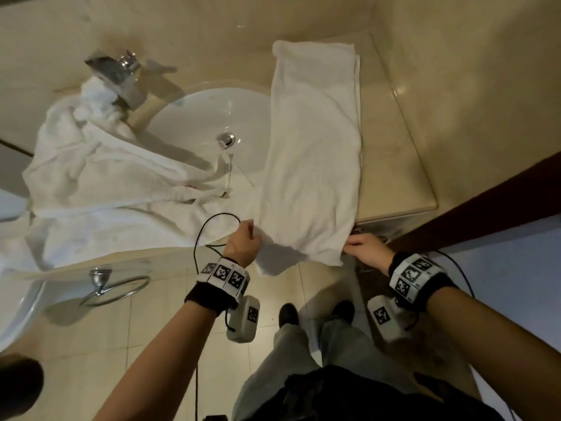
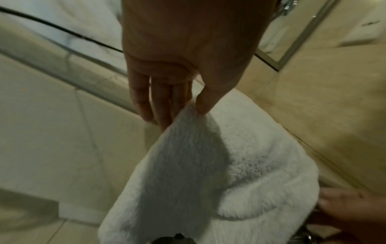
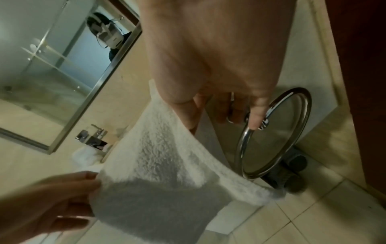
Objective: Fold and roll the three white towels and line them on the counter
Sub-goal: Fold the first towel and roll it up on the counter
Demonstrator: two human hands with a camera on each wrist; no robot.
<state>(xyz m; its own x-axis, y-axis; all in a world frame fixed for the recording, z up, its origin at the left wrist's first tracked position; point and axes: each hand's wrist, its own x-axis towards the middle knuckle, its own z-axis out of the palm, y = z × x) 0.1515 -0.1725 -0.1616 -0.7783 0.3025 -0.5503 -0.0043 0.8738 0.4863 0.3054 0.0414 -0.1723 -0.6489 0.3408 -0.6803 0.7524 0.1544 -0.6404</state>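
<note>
A long white towel (image 1: pixel 312 153), folded lengthwise, lies on the beige counter (image 1: pixel 391 132) right of the sink, and its near end hangs over the front edge. My left hand (image 1: pixel 250 235) pinches the near left corner between thumb and fingers (image 2: pixel 200 105). My right hand (image 1: pixel 349 244) holds the near right corner, where the cloth (image 3: pixel 163 156) runs up under its thumb (image 3: pixel 183 102). The stretch of towel (image 2: pixel 240 165) between the hands sags. More white towels (image 1: pixel 100 177) lie crumpled in a heap over the left of the sink and round the tap.
The white sink basin (image 1: pixel 194 117) with its chrome tap (image 1: pixel 118 77) sits left of the folded towel. One chrome towel ring (image 1: pixel 115 287) hangs below the counter front at left, another (image 3: pixel 275 132) by my right hand. A dark wooden door frame (image 1: pixel 485 208) stands at right.
</note>
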